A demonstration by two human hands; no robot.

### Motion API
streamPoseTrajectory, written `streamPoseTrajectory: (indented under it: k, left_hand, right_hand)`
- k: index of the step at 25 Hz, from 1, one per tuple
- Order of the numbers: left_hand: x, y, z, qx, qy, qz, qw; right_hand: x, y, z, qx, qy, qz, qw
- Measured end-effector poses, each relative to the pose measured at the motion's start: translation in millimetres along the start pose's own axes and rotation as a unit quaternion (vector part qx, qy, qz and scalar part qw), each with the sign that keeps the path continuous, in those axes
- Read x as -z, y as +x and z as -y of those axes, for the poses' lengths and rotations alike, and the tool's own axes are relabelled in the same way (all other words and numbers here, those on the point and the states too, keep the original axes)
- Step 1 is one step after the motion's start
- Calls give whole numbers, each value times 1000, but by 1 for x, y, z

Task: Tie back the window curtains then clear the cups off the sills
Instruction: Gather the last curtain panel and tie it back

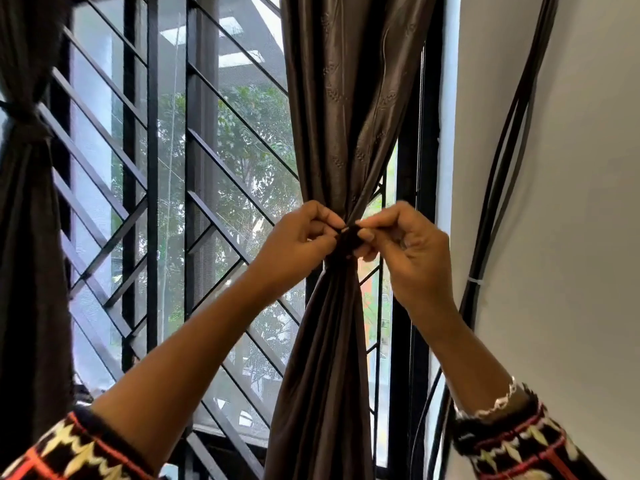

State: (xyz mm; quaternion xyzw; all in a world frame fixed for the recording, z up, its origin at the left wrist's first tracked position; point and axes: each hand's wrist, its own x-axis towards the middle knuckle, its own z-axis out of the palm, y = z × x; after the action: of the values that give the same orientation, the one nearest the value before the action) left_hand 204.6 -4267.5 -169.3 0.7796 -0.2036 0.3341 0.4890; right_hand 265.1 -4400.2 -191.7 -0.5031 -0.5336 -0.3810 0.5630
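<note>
Both our hands, left hand (304,237) and right hand (398,244), pinch the dark tie (348,237) round the gathered curtain (332,306) at frame centre; if either pinch slips, the bunch may spill loose.

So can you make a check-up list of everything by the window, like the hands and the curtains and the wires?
Surface: no sill in view.
Job's things: right curtain gathered at its middle with a dark tie round it; left curtain already bunched by a band; cups, nothing seen.
Clutter: nothing seen.
Hands: left hand and right hand both pinch the dark tie in front of the right curtain.
Cables: black cables run down the white wall, bundled by a white clip.
Surroundings: black window grille, trees outside.
</note>
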Motion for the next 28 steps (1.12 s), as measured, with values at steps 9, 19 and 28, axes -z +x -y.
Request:
streamPoseTrajectory:
  k: [9, 19, 28]
  left_hand:
    - [-14, -13, 36, -157, 233, -169, 945]
    - [-17, -3, 41, -284, 545, -182, 768]
    - [-9, 3, 28, -270, 539, -84, 793]
  right_hand:
    - [-22, 41, -28, 61, -244, 5, 968]
    - [-12, 50, -33, 35, -305, 56, 950]
    - [-8, 36, -32, -50, -196, 1, 979]
